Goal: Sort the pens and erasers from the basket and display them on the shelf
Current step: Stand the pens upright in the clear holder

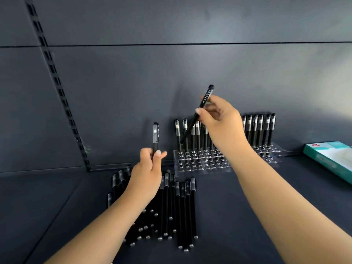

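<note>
Head view
Writing: tilted pen (198,113) reads "TEST", the rest is too blurry
Right hand (219,115): pinching that pen over the clear holder (202,164)
Left hand (150,162): fingers wrapped round one upright pen (155,137)
Standing pens: six or so on the left (188,136), six on the right (259,130)
Loose pile (177,206): lying on the shelf (238,225), can't count it
Box: one teal box (331,159) far right, label unreadable

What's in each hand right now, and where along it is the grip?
Left hand grips an upright pen at its lower barrel. Right hand pinches a tilted pen on the upper barrel, below the cap.
</note>
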Demonstrator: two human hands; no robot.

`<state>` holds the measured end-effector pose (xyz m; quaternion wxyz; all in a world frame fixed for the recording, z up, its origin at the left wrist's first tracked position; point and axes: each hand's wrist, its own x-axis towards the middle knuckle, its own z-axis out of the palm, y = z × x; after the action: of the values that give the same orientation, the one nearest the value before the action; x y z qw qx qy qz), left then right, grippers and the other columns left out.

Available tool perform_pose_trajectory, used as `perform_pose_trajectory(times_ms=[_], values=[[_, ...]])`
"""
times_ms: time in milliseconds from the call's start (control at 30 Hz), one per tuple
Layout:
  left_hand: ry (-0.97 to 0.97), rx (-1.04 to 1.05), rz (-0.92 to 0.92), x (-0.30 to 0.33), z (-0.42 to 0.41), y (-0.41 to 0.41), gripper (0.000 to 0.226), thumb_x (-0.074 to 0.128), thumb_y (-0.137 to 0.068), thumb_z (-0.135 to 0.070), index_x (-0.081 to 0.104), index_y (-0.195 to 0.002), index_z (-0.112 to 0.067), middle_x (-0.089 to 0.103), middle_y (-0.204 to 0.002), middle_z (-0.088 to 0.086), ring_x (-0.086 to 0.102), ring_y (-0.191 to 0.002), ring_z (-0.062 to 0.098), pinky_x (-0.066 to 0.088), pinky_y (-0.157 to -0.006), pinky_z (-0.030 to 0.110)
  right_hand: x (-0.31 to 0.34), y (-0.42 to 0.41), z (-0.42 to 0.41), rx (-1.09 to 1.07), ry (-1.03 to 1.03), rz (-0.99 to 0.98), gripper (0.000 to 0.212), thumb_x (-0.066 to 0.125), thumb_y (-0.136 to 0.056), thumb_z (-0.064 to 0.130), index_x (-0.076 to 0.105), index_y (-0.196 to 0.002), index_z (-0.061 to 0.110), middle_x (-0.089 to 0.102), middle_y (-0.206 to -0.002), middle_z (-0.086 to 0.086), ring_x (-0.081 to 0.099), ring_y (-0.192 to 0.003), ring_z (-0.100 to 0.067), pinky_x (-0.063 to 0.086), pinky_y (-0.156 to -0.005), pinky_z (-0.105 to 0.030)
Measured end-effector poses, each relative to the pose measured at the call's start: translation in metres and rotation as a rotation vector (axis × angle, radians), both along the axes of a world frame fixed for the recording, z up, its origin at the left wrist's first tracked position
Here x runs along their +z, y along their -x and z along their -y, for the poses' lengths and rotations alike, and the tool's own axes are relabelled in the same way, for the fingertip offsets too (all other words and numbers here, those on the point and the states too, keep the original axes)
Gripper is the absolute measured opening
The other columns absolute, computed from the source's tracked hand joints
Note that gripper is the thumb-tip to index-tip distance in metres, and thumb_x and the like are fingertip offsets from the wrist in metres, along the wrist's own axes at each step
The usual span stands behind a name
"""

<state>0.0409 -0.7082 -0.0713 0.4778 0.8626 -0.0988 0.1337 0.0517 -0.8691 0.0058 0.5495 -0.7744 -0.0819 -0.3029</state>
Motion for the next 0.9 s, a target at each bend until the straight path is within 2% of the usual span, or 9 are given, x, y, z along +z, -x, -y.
perform_pose_trajectory(times_ms=[67,167,233,367,500,633,733,833,900], values=[[-0.016,-0.037,-0.019,-0.005,0.002,0.0,0.021,0.026,-0.099,-0.03,0.027,-0.079,-0.022,0.052,-0.132,-0.009,0.031,-0.03,0.009,0.027,-0.036,0.015,-0.011,-0.011,0.0,-0.029,0.12,-0.029,0.029,0.055,-0.091,0.017,0.056,-0.12,0.018,0.056,-0.082,0.015,0.055,-0.074,-0.005,0.043,-0.067,-0.011],[-0.069,-0.087,-0.031,-0.009,0.005,-0.004,0.018,0.027,-0.099,-0.029,0.03,-0.09,-0.014,0.051,-0.132,-0.01,0.035,-0.032,0.007,0.031,-0.04,0.014,-0.026,-0.024,0.003,-0.03,0.181,-0.094,0.031,0.051,-0.093,0.018,0.054,-0.124,0.017,0.058,-0.09,0.009,0.055,-0.074,-0.004,0.036,-0.054,-0.005],[-0.108,-0.096,-0.041,-0.011,0.006,-0.008,0.018,0.027,-0.099,-0.029,0.029,-0.093,-0.012,0.052,-0.131,-0.01,0.037,-0.034,0.006,0.031,-0.044,0.014,-0.034,-0.03,0.005,-0.03,0.154,-0.128,0.032,0.05,-0.093,0.018,0.053,-0.125,0.016,0.058,-0.092,0.007,0.058,-0.082,-0.009,0.043,-0.067,-0.009],[-0.122,-0.127,-0.083,-0.013,0.008,-0.011,0.019,0.026,-0.099,-0.029,0.029,-0.093,-0.011,0.05,-0.134,-0.012,0.034,-0.032,0.008,0.031,-0.043,0.012,-0.034,-0.037,0.003,0.036,0.131,-0.124,0.022,0.052,-0.092,0.015,0.057,-0.114,0.014,0.058,-0.085,0.01,0.062,-0.088,-0.021,0.051,-0.089,-0.038],[-0.074,-0.135,-0.101,-0.013,0.008,-0.012,0.018,0.027,-0.099,-0.028,0.031,-0.093,-0.012,0.05,-0.134,-0.011,0.031,-0.031,0.008,0.028,-0.039,0.012,-0.033,-0.042,0.001,0.072,0.237,-0.113,0.026,0.051,-0.093,0.015,0.056,-0.118,0.013,0.057,-0.087,0.008,0.062,-0.09,-0.021,0.049,-0.083,-0.027],[-0.092,-0.168,-0.077,-0.014,0.007,-0.009,0.017,0.027,-0.098,-0.028,0.028,-0.082,-0.022,0.049,-0.133,-0.013,0.031,-0.032,0.008,0.027,-0.036,0.012,-0.038,-0.045,-0.002,0.094,0.444,-0.133,0.012,0.049,-0.093,0.014,0.054,-0.083,0.009,0.061,-0.083,-0.009,0.061,-0.076,-0.024,0.048,-0.065,-0.021],[-0.088,-0.163,-0.073,-0.017,0.007,-0.009,0.019,0.027,-0.098,-0.03,0.027,-0.08,-0.023,0.048,-0.121,-0.022,0.031,-0.033,0.009,0.026,-0.036,0.013,-0.045,-0.046,-0.004,0.1,0.525,-0.164,0.034,0.051,-0.092,0.014,0.034,-0.062,0.016,0.052,-0.069,-0.008,0.039,-0.052,-0.013,0.032,-0.045,-0.013],[-0.072,-0.161,-0.064,-0.02,0.007,-0.009,0.019,0.027,-0.097,-0.03,0.026,-0.08,-0.022,0.046,-0.114,-0.027,0.03,-0.032,0.01,0.026,-0.037,0.014,-0.049,-0.046,-0.007,0.122,0.556,-0.218,0.01,0.054,-0.091,0.016,0.057,-0.083,0.011,0.055,-0.081,0.003,0.049,-0.07,-0.01,0.038,-0.061,-0.015],[-0.062,-0.164,-0.059,-0.02,0.006,-0.009,0.019,0.026,-0.098,-0.03,0.027,-0.081,-0.022,0.044,-0.116,-0.027,0.029,-0.032,0.009,0.026,-0.038,0.015,-0.052,-0.046,-0.008,0.109,0.48,-0.244,0.019,0.056,-0.09,0.018,0.059,-0.108,0.01,0.058,-0.087,0.007,0.054,-0.082,-0.007,0.041,-0.067,-0.01]])
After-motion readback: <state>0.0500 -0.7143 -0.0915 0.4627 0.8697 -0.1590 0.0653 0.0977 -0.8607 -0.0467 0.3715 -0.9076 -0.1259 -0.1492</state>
